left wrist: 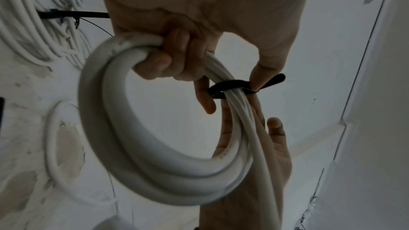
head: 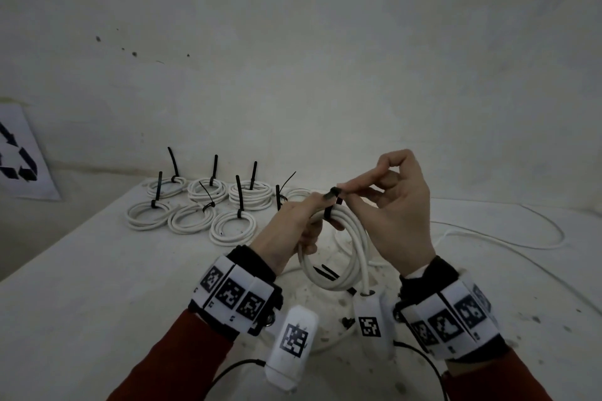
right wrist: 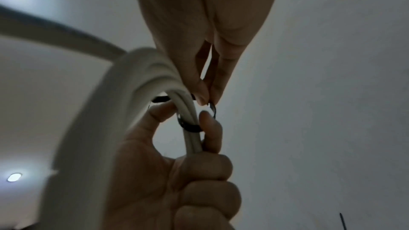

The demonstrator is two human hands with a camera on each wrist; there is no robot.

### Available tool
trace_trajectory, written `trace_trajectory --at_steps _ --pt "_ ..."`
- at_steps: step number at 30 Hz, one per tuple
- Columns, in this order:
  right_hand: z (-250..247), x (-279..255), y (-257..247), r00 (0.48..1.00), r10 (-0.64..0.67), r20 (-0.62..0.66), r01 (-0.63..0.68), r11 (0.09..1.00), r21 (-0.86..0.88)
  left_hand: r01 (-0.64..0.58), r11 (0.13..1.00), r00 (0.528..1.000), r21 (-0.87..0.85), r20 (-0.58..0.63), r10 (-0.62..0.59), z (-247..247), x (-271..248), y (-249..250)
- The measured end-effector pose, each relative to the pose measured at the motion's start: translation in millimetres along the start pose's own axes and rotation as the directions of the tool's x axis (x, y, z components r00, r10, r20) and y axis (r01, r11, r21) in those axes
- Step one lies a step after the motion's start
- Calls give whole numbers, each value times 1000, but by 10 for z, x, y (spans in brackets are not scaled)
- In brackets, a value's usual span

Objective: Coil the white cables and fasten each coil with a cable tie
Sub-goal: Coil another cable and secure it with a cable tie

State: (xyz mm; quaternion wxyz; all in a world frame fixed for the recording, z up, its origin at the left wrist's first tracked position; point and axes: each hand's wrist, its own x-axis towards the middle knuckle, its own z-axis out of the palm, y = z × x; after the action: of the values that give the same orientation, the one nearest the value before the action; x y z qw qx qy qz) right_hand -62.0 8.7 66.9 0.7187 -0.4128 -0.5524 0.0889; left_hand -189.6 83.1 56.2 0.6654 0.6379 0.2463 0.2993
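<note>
I hold a white cable coil (head: 338, 254) upright above the table. My left hand (head: 293, 225) grips the coil's top, fingers curled round the strands (left wrist: 168, 59). A black cable tie (head: 329, 210) loops round the strands at the top (left wrist: 230, 86). My right hand (head: 391, 205) pinches the tie's end between thumb and forefinger (right wrist: 207, 97). In the right wrist view the tie (right wrist: 190, 127) wraps the coil (right wrist: 106, 111) just above the left hand's fingers (right wrist: 210, 128).
Several tied white coils (head: 195, 205) with black tie tails standing up lie at the back left of the white table (head: 97, 286). A loose white cable (head: 505, 238) trails to the right. Spare black ties (head: 329, 273) lie under the held coil. A printed sheet (head: 19, 156) leans at far left.
</note>
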Motion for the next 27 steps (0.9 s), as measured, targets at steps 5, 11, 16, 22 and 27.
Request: trace_trajectory --at_steps 5,11,16,22,27 --pt "-75 81 23 976 173 129 -144 968 -207 -309 846 868 434 -236 437 -102 9 1" --pt "-57 103 -149 777 574 258 -497 812 -307 -279 292 573 915 -86 815 -310 58 -30" --pt "29 50 -166 801 518 300 -488 855 -174 -337 283 533 898 -65 844 -282 81 -59" --pt "129 -22 -227 739 595 316 -606 792 -71 -271 430 587 861 -206 783 -297 99 -89" --pt "315 -140 -149 762 582 285 -559 813 -165 -167 574 603 802 -377 703 -489 139 -74"
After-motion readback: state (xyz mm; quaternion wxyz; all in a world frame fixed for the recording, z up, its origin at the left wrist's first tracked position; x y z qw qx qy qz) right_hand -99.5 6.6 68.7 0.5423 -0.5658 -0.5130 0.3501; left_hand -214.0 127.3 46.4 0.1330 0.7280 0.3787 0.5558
